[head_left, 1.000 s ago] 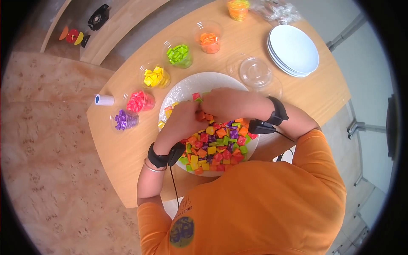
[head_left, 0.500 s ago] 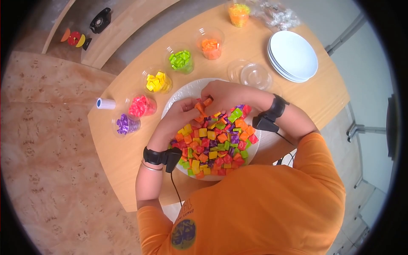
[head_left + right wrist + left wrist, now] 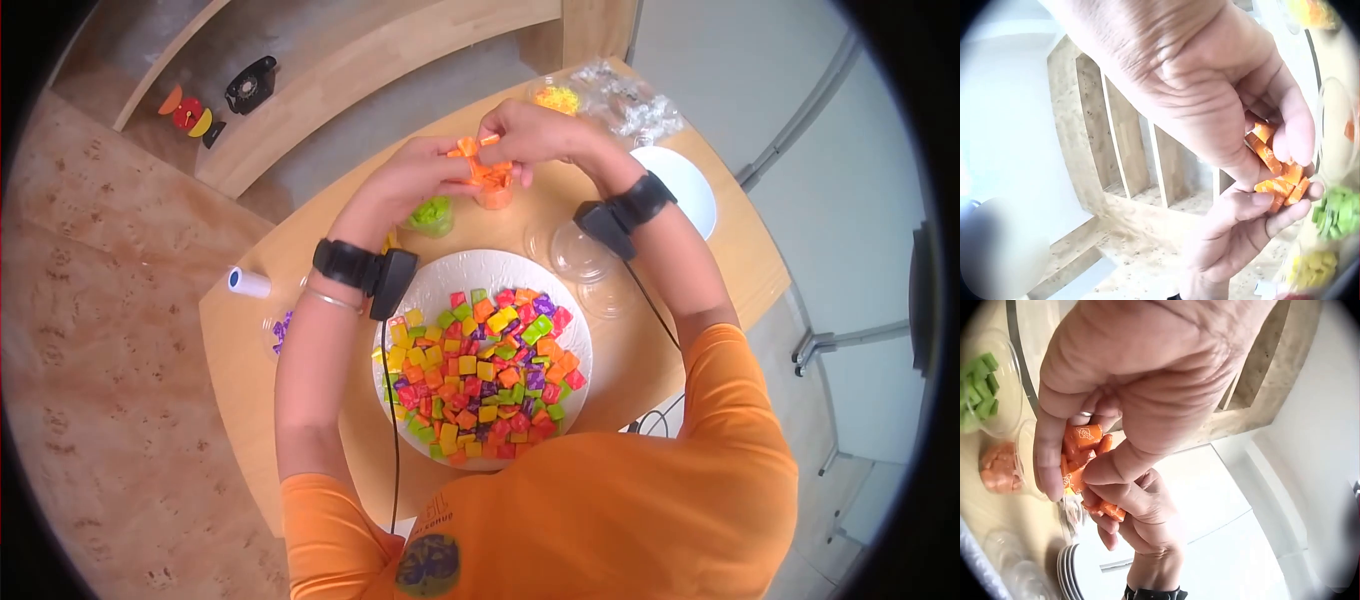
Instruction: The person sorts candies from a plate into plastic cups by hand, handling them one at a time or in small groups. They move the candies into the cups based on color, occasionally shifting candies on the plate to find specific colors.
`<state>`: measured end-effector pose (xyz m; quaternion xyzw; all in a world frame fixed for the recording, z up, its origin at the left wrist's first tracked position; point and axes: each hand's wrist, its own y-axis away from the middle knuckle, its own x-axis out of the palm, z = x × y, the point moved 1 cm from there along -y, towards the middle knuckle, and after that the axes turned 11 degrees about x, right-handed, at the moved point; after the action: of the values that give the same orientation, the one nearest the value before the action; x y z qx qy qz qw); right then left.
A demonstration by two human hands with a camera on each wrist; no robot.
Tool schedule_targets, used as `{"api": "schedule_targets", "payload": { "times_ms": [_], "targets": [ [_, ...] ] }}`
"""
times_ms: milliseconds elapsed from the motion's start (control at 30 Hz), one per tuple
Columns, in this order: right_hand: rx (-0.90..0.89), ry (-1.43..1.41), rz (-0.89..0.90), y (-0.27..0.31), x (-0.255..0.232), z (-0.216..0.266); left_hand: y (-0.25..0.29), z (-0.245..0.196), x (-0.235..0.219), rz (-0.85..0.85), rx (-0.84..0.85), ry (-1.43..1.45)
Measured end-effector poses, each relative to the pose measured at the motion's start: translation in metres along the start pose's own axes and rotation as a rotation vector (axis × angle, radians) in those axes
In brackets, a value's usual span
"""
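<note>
Both hands meet above the clear plastic cup of orange candies point(image 3: 493, 192) at the far side of the table. My left hand point(image 3: 425, 170) grips several orange wrapped candies point(image 3: 1085, 434) between thumb and fingers. Close beside it, my right hand point(image 3: 540, 135) also pinches orange candies point(image 3: 1264, 153), its fingertips almost at the left hand's. In the left wrist view the orange-filled cup point(image 3: 1000, 467) stands lower than the hands. Nearer the body, a large white round platter point(image 3: 420, 275) carries a mixed pile of red, yellow, green, purple and orange candies point(image 3: 480, 370).
A cup of green candies point(image 3: 432, 215) stands left of the orange one, and purple candies point(image 3: 282, 330) show farther left. A white cylinder point(image 3: 249, 282) lies near the left edge. Right of the platter are clear lids point(image 3: 585, 250), white plates point(image 3: 685, 190) and a clear plastic bag point(image 3: 630, 105).
Both hands have moved from over the platter, gathering orange candies, forward to above the orange cup. The candy pile is now fully uncovered, and the head view has shifted.
</note>
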<state>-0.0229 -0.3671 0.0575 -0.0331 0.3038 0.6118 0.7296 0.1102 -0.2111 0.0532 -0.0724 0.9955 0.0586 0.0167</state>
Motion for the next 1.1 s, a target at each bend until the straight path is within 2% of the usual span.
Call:
{"api": "schedule_targets", "payload": {
  "times_ms": [67,133,200,233,300,367,433,500,533,567,600,667,733,800,867,933,967,1000,1100],
  "targets": [
    [0.065,-0.076,-0.049,-0.014,-0.007,-0.009,-0.008,-0.001,-0.006,0.01,-0.01,0.051],
    [0.027,-0.118,-0.055,-0.023,-0.004,-0.021,-0.01,0.001,-0.008,0.022,-0.031,0.103],
    [-0.007,-0.163,-0.056,-0.024,-0.003,-0.032,-0.003,0.006,-0.006,-0.134,-0.049,0.039],
    [-0.017,-0.175,-0.117,-0.016,0.001,-0.032,0.004,0.009,-0.005,-0.136,-0.053,0.043],
    [-0.021,-0.191,-0.168,0.0,0.008,-0.04,0.027,0.013,-0.002,-0.141,0.138,-0.028],
    [-0.116,-0.246,-0.323,0.016,0.015,-0.052,0.06,0.018,0.004,-0.166,0.145,-0.109],
    [-0.059,-0.272,-0.242,0.043,0.026,-0.056,0.094,0.028,0.013,-0.188,0.13,-0.178],
    [0.008,-0.301,-0.147,0.059,0.038,-0.055,0.125,0.042,0.024,-0.157,0.033,-0.363],
    [0.011,-0.116,-0.047,0.064,0.046,-0.056,0.136,0.049,0.031,-0.16,-0.002,-0.347],
    [0.004,0.068,0.054,0.068,0.055,-0.057,0.146,0.055,0.038,-0.173,-0.028,-0.478],
    [0.012,0.052,0.074,0.071,0.066,-0.057,0.154,0.06,0.043,-0.178,-0.047,-0.617],
    [-0.101,0.457,0.155,0.08,0.086,-0.045,0.164,0.07,0.052,-0.159,-0.002,-0.705],
    [-0.098,0.45,0.219,0.091,0.095,-0.039,0.169,0.074,0.063,-0.134,0.116,-0.812],
    [-0.225,0.574,0.178,0.092,0.105,-0.043,0.17,0.077,0.07,-0.138,0.123,-0.799],
    [-0.161,0.65,0.169,0.093,0.105,-0.042,0.167,0.079,0.076,-0.121,0.165,-0.895],
    [-0.274,0.647,-0.015,0.092,0.103,-0.051,0.164,0.073,0.083,-0.103,0.217,-0.94],
    [-0.265,0.645,-0.01,0.096,0.103,-0.052,0.163,0.069,0.087,-0.085,0.273,-0.984],
    [-0.24,0.664,0.018,0.1,0.101,-0.05,0.167,0.064,0.09,-0.08,0.271,-0.971],
    [-0.174,0.652,0.084,0.123,0.097,-0.045,0.194,0.051,0.096,-0.071,0.065,-0.98]
  ]
}}
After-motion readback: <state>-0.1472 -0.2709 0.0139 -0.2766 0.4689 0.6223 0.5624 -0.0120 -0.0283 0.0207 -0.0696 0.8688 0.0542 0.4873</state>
